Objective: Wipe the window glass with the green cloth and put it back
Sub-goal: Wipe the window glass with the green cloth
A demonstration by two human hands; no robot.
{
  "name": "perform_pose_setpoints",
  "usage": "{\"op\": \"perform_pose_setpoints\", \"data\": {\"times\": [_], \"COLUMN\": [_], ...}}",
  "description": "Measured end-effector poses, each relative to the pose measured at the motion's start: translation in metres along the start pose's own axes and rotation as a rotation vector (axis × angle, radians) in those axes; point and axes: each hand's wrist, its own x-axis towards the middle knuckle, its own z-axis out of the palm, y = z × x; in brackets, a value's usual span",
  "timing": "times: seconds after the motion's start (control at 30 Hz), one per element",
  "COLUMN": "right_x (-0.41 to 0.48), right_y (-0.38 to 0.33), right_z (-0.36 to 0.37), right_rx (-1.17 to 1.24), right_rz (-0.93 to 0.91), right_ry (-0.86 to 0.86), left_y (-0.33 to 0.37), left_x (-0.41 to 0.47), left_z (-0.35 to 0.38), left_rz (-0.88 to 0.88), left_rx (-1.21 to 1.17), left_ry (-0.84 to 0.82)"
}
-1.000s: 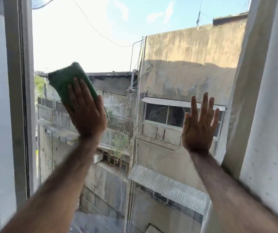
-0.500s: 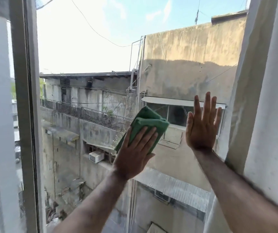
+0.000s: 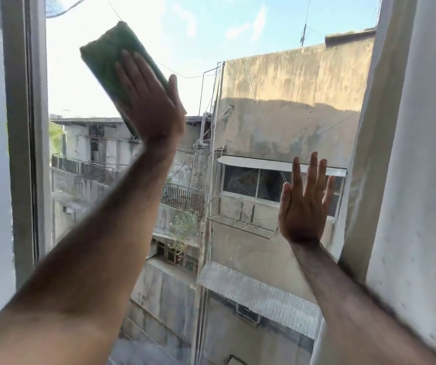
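Note:
The folded green cloth [image 3: 109, 52] is pressed flat against the window glass [image 3: 238, 35] high on the left part of the pane. My left hand [image 3: 151, 101] lies flat over the cloth's lower right part, fingers straight and pointing up-left, pinning it to the glass. My right hand [image 3: 305, 204] rests flat on the glass low on the right, fingers spread upward, holding nothing. Through the pane I see sky and concrete buildings.
A grey window frame post [image 3: 24, 133] bounds the pane on the left. A white wall reveal [image 3: 422, 154] closes in on the right, just beside my right hand.
My left hand swept the cloth from the upper left down to the middle right of the pane, then up to the top left. My right hand stayed flat on the glass.

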Motion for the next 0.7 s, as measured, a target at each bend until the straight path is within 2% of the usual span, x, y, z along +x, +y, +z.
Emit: {"op": "perform_pose_setpoints", "data": {"times": [0.1,0.23,0.5,0.7], "right_x": [0.001,0.003,0.002,0.001], "right_y": [-0.001,0.0,-0.005,-0.005], "right_z": [-0.001,-0.003,-0.008,-0.009], "right_rx": [0.007,0.009,0.02,0.022], "right_rz": [-0.008,-0.003,0.005,0.012], "right_ry": [0.003,0.013,0.006,-0.007], "left_y": [0.032,0.015,-0.074,-0.078], "left_x": [-0.033,-0.089,-0.179,-0.17], "left_z": [0.011,0.021,0.007,-0.022], "left_rz": [0.292,0.611,0.645,0.703], "left_rx": [0.029,0.012,0.138,0.108], "left_ry": [-0.034,-0.065,-0.174,-0.153]}}
